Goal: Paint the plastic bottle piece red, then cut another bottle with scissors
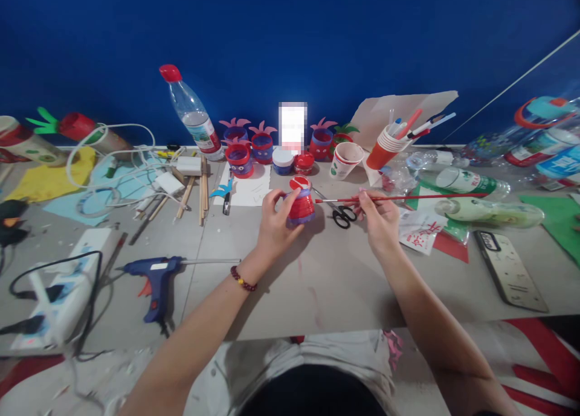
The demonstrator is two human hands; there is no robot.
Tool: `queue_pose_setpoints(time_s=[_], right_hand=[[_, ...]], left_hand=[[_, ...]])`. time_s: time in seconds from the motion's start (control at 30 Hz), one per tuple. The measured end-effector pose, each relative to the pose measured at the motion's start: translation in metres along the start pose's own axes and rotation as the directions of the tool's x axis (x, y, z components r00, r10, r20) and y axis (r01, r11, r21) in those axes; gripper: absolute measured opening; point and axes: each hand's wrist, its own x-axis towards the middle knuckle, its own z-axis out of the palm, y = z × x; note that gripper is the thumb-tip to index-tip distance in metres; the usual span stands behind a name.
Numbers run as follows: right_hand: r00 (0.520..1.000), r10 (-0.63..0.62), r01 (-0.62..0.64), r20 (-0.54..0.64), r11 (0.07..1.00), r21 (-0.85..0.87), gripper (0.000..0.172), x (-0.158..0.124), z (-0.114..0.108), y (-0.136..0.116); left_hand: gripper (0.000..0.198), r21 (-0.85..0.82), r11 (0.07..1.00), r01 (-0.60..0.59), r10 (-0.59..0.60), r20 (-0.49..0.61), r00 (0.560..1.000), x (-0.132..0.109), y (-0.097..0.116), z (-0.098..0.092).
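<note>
My left hand (277,224) is closed around a small red cup with purple bands (302,206), held tilted over the table. A thin paintbrush with a red handle (421,197) is pinched in my right hand (377,214); its tip points left and reaches the cup's right side. Whether the bristles touch the cup, I cannot tell. Black-handled scissors (343,217) lie just below the brush. Behind the cup stand a red paint jar (303,162) and a white-lidded blue jar (283,161).
Several painted cups with paper leaves (239,162) line the back. A blue glue gun (156,280) and a power strip (75,283) lie left. A paper cup (346,161), a cup of pens (386,147), plastic bottles (473,182) and a phone (511,272) are right.
</note>
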Motion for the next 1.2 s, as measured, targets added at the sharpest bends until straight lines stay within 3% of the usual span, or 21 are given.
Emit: queue_pose_setpoints(time_s=[0.27,0.4,0.73,0.97,1.2], right_hand=[[0.997,0.048,-0.053,0.065,0.996,0.077,0.032,-0.005,0.001,0.003],[0.995,0.056,-0.064,0.084,0.993,0.098,0.032,-0.009,0.004,0.002],[0.988,0.076,-0.076,0.137,0.997,-0.009,0.041,-0.019,0.014,-0.008],[0.992,0.032,-0.029,0.12,0.999,-0.03,0.043,-0.015,0.013,-0.015],[1.0,0.009,-0.009,0.019,1.0,0.008,0.038,-0.005,0.004,-0.007]], left_hand=[[0.077,-0.11,0.989,0.103,-0.101,0.022,0.995,0.0,0.001,0.001],[0.063,-0.061,0.997,0.038,-0.039,-0.019,0.999,0.0,0.0,0.003],[0.061,0.018,0.996,-0.088,0.088,-0.057,0.994,0.001,0.006,0.004],[0.06,0.03,0.995,-0.09,0.092,-0.06,0.994,0.0,0.004,0.006],[0.064,0.032,0.997,-0.077,0.079,-0.078,0.994,0.0,0.004,0.004]])
